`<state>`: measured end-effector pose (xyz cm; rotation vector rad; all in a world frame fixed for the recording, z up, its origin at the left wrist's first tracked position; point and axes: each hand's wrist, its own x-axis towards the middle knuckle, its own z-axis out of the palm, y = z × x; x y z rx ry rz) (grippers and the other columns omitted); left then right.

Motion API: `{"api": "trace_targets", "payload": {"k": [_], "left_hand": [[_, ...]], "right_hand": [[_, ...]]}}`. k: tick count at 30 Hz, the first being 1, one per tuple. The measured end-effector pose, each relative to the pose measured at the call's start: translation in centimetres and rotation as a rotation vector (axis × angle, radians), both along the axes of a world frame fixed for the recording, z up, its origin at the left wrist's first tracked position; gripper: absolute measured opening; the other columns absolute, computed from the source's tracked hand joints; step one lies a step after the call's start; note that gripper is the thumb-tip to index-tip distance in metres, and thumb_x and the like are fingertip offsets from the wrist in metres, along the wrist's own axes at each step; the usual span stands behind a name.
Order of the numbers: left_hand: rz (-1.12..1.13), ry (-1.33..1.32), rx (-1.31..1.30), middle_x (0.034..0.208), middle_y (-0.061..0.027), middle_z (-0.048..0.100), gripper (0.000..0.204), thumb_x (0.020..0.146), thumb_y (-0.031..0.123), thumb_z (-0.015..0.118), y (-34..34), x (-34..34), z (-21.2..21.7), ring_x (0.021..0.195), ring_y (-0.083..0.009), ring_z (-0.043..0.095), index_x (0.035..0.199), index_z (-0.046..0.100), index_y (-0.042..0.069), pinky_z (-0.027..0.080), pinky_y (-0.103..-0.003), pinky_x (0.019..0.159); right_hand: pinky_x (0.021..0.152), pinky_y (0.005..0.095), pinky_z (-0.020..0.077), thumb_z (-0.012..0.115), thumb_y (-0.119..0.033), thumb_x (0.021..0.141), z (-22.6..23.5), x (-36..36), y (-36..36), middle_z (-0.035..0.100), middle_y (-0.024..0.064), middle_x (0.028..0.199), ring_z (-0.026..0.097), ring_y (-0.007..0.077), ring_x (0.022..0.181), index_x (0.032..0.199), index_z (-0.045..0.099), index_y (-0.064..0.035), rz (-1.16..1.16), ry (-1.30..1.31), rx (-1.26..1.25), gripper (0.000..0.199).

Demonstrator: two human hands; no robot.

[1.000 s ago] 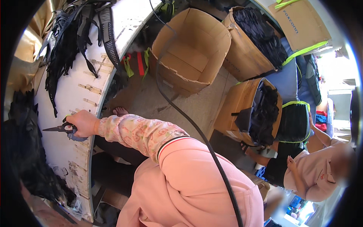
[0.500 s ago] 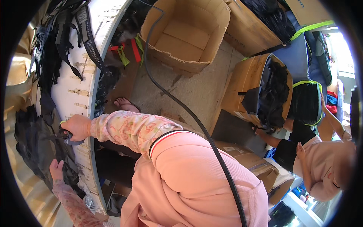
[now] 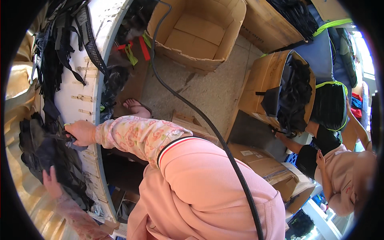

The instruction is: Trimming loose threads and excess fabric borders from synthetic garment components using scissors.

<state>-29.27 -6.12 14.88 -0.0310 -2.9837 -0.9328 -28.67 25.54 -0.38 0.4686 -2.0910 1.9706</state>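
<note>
My right hand [image 3: 83, 133] is closed around what look like dark-handled scissors [image 3: 69, 138] at the edge of the white table. Their blades point left over black fabric pieces [image 3: 60, 160]. Lower left, my left hand [image 3: 51, 183] hovers by the outer side of that fabric, fingers spread and slightly blurred, with nothing visible in it. More black straps and mesh strips [image 3: 60, 60] lie on the far part of the white table [image 3: 86, 86].
A black cable [image 3: 188, 104] runs down across my arm. On the floor stand an open cardboard box [image 3: 200, 30] and another box [image 3: 256, 86] filled with black fabric. A person [image 3: 340, 176] sits at the right. Gold-coloured cloth [image 3: 18, 160] hangs along the left.
My left hand has moved left and slightly away from the fabric, its fingers spreading. My right hand stays nearly in place with the scissors. The black fabric has shifted a little.
</note>
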Motion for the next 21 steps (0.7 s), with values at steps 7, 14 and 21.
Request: {"api": "trace_targets", "payload": {"k": [7, 14, 21], "left_hand": [[-0.129, -0.419, 0.106, 0.087, 0.0005, 0.053, 0.018, 0.089, 0.004, 0.059, 10.0, 6.2, -8.7, 0.073, -0.005, 0.048, 0.105, 0.051, -0.001, 0.039, -0.021, 0.059], [-0.123, -0.411, 0.182, 0.087, 0.0008, 0.057, 0.034, 0.09, 0.008, 0.061, 14.3, 7.7, -12.3, 0.062, -0.0042, 0.048, 0.121, 0.049, 0.002, 0.036, -0.02, 0.049], [-0.107, -0.482, 0.21, 0.096, -0.0033, 0.059, 0.042, 0.088, 0.014, 0.065, 14.3, 7.1, -11.6, 0.067, -0.0072, 0.052, 0.123, 0.047, 0.001, 0.042, -0.023, 0.054]], "right_hand": [[0.066, 0.0456, 0.0476, 0.073, -0.025, 0.07, -0.3, 0.1, 0.2, 0.062, 0.015, 0.073, 0.061, 0.0391, 0.075, 0.084, 0.054, -0.0071, -0.014, -0.036, -0.055, 0.029], [0.064, 0.0455, 0.0472, 0.076, -0.041, 0.071, 0.8, 0.5, 0.9, 0.061, 0.0156, 0.069, 0.061, 0.039, 0.072, 0.081, 0.053, -0.0072, 0.012, -0.078, -0.041, 0.042], [0.064, 0.0447, 0.0477, 0.078, -0.046, 0.068, 0.8, -0.5, 0.2, 0.061, 0.0162, 0.07, 0.062, 0.0394, 0.073, 0.082, 0.054, -0.0067, 0.028, -0.02, -0.071, 0.048]]}}
